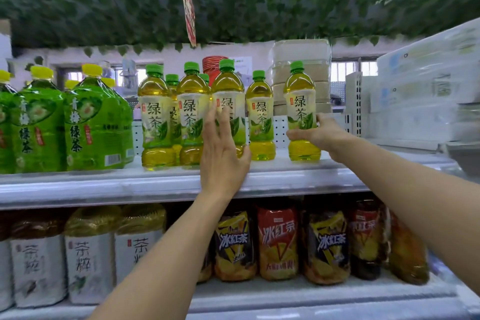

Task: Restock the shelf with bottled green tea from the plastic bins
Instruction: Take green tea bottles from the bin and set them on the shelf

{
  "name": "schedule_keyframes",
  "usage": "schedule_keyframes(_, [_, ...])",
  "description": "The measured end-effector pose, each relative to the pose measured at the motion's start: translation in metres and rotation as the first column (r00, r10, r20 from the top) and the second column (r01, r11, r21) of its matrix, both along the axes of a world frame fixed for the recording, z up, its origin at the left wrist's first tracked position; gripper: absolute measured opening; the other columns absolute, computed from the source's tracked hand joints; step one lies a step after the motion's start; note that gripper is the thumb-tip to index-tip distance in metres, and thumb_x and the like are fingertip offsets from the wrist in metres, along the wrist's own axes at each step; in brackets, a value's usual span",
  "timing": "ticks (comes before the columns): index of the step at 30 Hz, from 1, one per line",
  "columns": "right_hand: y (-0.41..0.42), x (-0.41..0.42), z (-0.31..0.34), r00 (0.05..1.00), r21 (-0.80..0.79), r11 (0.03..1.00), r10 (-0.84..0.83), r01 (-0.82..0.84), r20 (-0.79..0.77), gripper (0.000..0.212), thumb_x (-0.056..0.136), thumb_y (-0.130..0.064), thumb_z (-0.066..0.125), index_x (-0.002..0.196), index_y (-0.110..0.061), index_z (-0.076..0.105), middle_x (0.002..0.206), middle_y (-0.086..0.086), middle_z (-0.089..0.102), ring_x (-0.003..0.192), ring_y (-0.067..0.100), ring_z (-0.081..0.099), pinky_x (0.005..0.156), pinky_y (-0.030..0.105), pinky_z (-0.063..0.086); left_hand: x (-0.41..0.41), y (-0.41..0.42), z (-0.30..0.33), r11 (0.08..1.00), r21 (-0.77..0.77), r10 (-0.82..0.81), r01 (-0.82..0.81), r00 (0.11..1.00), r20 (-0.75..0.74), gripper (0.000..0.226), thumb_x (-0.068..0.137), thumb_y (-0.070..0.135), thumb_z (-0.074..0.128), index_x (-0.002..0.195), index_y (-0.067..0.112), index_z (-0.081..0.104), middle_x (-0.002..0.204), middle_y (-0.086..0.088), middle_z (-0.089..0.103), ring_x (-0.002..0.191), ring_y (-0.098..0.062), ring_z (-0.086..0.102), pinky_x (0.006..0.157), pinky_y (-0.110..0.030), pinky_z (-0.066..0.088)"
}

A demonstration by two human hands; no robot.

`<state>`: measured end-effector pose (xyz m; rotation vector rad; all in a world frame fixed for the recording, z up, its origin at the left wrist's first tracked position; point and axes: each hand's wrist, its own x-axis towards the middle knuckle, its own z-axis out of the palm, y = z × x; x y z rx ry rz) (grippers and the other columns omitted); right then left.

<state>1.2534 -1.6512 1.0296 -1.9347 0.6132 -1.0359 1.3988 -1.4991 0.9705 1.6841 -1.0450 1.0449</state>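
Store shelf (pixel 155 184), perhaps seven green tea bottles (pixel 155 117), right hand (pixel 319 135) gripping one

Both bare forearms are extended forward and upward from the near edge of the view. The left hand (pixel 220 156) is held upright at centre, its back toward the camera, fingers straight and slightly spread. The right hand (pixel 315 134) is reached farther to the right, wrist bent inward, with thumb and fingers curled round a held item.
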Motion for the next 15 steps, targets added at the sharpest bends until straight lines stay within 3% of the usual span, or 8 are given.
schedule_keyframes(4, [-0.008,0.01,-0.002,0.999,-0.066,0.998,-0.011,0.008,-0.052,0.037,0.081,-0.026,0.079,0.114,-0.019,0.062,0.105,-0.001,0.061,0.105,0.02,0.052,0.097,0.036,0.039,0.0,0.0,0.0,1.0,-0.009,0.01,-0.01,1.0,0.008,0.091,0.089,0.03,0.072,0.159,0.016,0.015,0.166,-0.005,0.008,0.153,-0.021,0.013,0.113,-0.037,0.042])
schedule_keyframes(7, [-0.012,0.019,-0.002,0.997,-0.098,0.995,-0.019,0.012,-0.076,0.039,0.083,-0.026,0.078,0.118,-0.016,0.064,0.108,0.001,0.063,0.104,0.02,0.054,0.092,0.033,0.04,-0.001,0.001,0.0,1.0,-0.004,0.025,-0.025,1.0,0.007,0.09,0.089,0.032,0.072,0.159,0.018,0.016,0.165,-0.004,0.009,0.152,-0.021,0.015,0.106,-0.033,0.046])
schedule_keyframes(15, [-0.016,0.033,0.005,0.98,-0.116,0.993,-0.046,0.023,-0.193,0.048,0.085,-0.032,0.074,0.128,-0.014,0.061,0.126,0.008,0.064,0.112,0.024,0.056,0.101,0.04,0.045,-0.001,0.001,0.0,0.999,0.005,0.044,-0.044,0.999,0.025,0.091,0.091,0.034,0.07,0.159,0.018,0.012,0.165,-0.003,0.007,0.153,-0.02,0.012,0.105,-0.032,0.045])
